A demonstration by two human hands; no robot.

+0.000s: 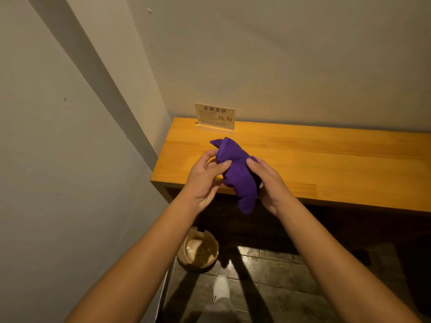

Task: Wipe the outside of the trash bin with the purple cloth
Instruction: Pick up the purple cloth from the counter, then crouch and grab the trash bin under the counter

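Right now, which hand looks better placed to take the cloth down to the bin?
Probably the left hand: it pinches the purple cloth and sits on the side of the trash bin, low left. The right hand is farther.

Both bare forearms outstretched, left hand (205,180) and right hand (268,185) pinched closed, thumbs uppermost.

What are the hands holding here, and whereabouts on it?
The purple cloth, bunched: left hand pinches its upper left edge, right hand grips its right side near the middle.
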